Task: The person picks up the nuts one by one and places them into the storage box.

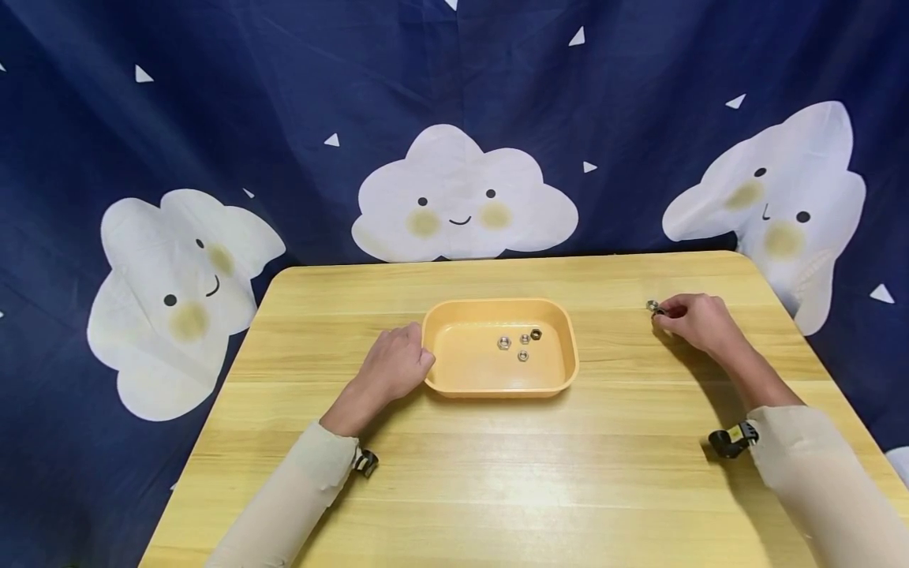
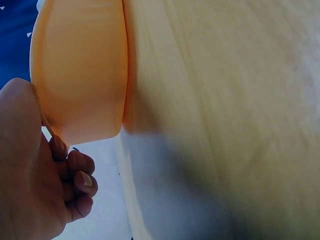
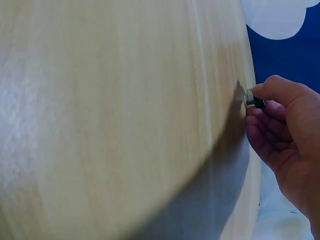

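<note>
My left hand (image 1: 398, 359) grips the left end of a yellow-orange plastic tray (image 1: 497, 392), thumb over the rim and fingers curled outside, as the left wrist view also shows. Inside the tray lie several hex nuts: silver ones, among them a larger nut (image 1: 504, 343), and one black nut (image 1: 536, 334). Far to the right, my right hand (image 1: 699, 322) pinches a dark nut (image 3: 259, 103) between thumb and fingers, low at the tabletop. Right beside its fingertips is a silver nut (image 1: 652, 305); in the right wrist view the two nuts overlap.
Everything rests on a light wooden table (image 1: 483, 489) with rounded far corners. A dark blue curtain (image 1: 298, 95) with white smiling clouds hangs right behind its far edge. Small cameras, one of them a black camera (image 1: 731, 440), are worn at the wrists.
</note>
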`<state>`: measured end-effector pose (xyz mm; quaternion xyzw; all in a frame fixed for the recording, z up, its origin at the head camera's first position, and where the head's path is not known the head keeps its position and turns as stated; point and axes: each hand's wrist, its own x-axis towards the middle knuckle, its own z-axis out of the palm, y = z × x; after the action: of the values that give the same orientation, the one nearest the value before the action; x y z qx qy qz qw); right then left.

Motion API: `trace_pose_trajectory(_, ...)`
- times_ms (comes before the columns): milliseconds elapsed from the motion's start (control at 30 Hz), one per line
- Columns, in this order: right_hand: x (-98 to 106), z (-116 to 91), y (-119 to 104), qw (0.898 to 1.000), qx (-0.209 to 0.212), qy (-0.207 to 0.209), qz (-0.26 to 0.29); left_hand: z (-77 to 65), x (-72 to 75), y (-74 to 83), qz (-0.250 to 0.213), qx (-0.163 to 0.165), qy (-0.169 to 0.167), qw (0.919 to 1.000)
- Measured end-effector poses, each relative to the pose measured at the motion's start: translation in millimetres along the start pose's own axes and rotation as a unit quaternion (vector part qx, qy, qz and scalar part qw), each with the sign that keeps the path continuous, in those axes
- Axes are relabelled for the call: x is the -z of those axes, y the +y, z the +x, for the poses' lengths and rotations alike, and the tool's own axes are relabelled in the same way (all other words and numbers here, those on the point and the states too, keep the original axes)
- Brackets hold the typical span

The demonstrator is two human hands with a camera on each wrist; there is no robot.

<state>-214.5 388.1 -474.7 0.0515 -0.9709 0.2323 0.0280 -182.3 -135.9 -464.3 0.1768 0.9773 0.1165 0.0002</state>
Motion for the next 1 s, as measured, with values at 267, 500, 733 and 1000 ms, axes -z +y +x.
trace_pose_trajectory(267,-5.9,-0.5,-9.0,0.998,0.050,0.038,0.005,-0.6,-1.5,-0.9,0.002,-0.003,0.004,1.0000)
trace_pose_trajectory(500,-6.9,1.4,-18.8,0.994,0.092,0.058,0.024,-0.1,-1.6,-1.2,0.004,0.000,0.005,1.0000)
trace_pose_trajectory(733,-4.3,2.5,-27.8,0.992,0.095,0.054,0.057,-0.1,-0.2,-0.3,0.006,0.001,0.002,1.0000)
trace_pose_trajectory(1000,-3.0,3.6,-40.5,0.989,0.079,0.044,0.118,-0.2,-0.4,-0.5,0.005,0.001,0.001,1.0000)
